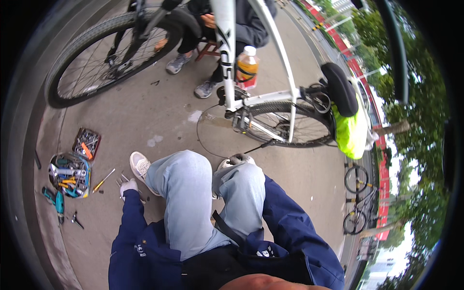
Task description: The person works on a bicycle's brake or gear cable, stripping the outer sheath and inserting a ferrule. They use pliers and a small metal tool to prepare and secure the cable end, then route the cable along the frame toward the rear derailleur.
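My left hand [128, 188], in a pale glove, reaches down to the pavement beside my left shoe, its fingers apart. Near its fingertips lies a screwdriver [103, 180] with a yellow handle. Beyond my right knee, my right hand [240, 158] in a grey glove is partly hidden, with its fingers curled. A thin dark cable [198, 131] loops from the bicycle's crank area down to that hand and seems gripped there. The white-framed bicycle [229, 53] stands ahead of me, its rear wheel [309, 126] to the right and front wheel [108, 63] to the left.
Left on the pavement are a tool case [88, 170] full of tools, a small box [99, 145] of metal parts, and a teal power drill [59, 200]. Behind the frame a person [249, 26] sits on a low stool. A bottle [247, 63] sits at the frame.
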### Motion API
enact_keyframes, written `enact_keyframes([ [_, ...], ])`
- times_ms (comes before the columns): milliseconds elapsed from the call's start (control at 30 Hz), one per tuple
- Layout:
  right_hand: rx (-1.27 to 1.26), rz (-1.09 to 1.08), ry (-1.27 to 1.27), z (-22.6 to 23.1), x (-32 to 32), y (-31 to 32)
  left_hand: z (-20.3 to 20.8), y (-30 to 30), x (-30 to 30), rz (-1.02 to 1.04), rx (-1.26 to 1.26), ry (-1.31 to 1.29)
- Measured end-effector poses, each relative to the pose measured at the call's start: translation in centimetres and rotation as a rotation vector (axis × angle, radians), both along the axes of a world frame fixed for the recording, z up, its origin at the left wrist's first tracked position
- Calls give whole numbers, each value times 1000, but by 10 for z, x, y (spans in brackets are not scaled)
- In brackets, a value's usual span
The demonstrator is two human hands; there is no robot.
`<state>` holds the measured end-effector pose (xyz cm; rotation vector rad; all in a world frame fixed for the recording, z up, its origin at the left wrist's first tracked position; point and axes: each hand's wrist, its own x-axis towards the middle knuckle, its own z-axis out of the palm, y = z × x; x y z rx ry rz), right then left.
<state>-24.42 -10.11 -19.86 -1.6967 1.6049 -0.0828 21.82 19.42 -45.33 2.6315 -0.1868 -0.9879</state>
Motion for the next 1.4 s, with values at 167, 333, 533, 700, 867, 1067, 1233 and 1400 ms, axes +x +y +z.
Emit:
enact_keyframes([
  [167,25,-5,-42,14,-49,-14,58,-38,45,-315,-167,-351],
  [333,-12,34,-73,-3,-92,-27,206,-109,21,-373,-701,-468],
  [533,-127,126,-75,-31,-142,-56,383,-192,-103,-1184,-894,-395],
  [700,-162,82,-172,-34,-149,-75,394,-269,-211,-1860,-684,-94],
  [867,-191,94,-287,-45,-140,-93,308,-341,-321,-1730,-751,348],
  [1067,-182,35,-367,-76,-158,-122,225,-403,-390,-1736,-557,319],
  [1233,-147,-290,-495,-81,-173,-110,195,-410,-408,-1448,-647,460],
  [1400,60,-598,-774,-71,-173,-73,179,-401,-424,-1140,-775,403],
])
